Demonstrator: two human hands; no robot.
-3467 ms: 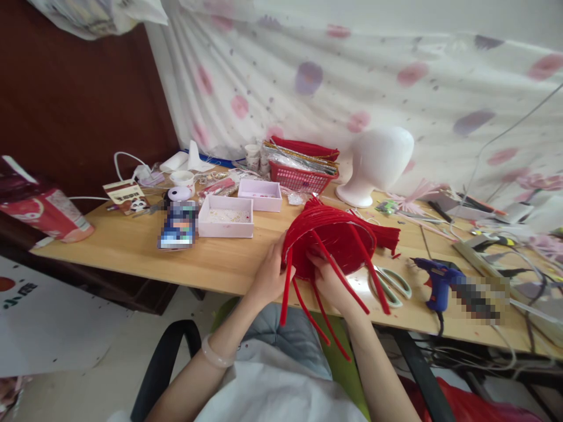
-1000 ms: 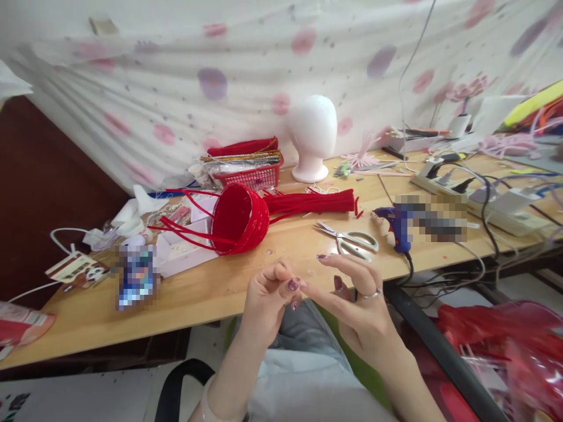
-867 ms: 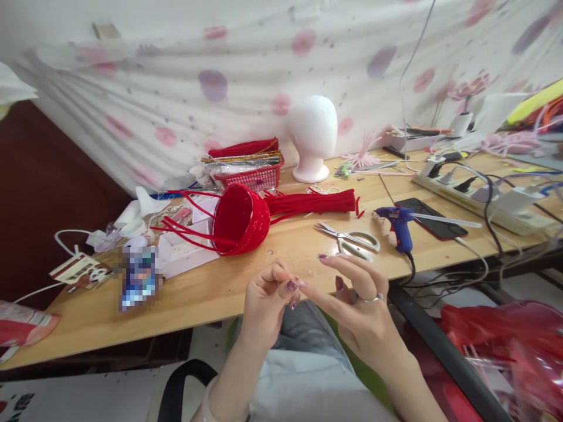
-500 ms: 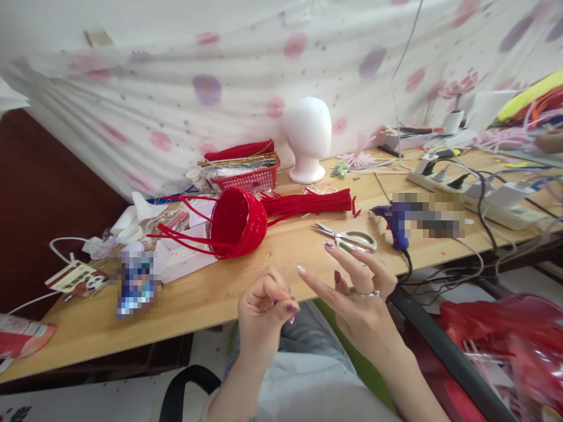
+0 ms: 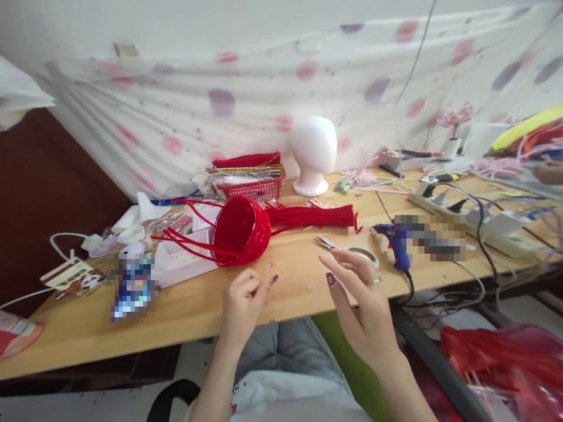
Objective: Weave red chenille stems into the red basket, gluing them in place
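Note:
My left hand [image 5: 243, 300] hovers over the front edge of the wooden table [image 5: 193, 308], its fingers curled in, and whatever they hold is hidden. Beside it my right hand [image 5: 361, 299] has its fingers stretched out and apart, a ring on one, holding nothing. Its fingertips lie just in front of the green-handled scissors [image 5: 363, 252]. A red woven pipe-cleaner basket [image 5: 241, 231] lies on its side beyond my left hand, loose red stems sticking out to the left. A bundle of red pipe cleaners [image 5: 313, 215] lies behind it.
A blue glue gun [image 5: 395, 240] with a black cord lies right of the scissors. A white foam head [image 5: 313, 151], a red plastic basket [image 5: 254, 187] and white boxes [image 5: 181, 265] stand further back. A power strip [image 5: 461, 211] with cables is at right. A red plastic bag [image 5: 505, 363] sits below.
The red basket left my hands and now lies on the table. My left hand stopped pinching at my right fingers, and both hands moved apart and forward over the table edge.

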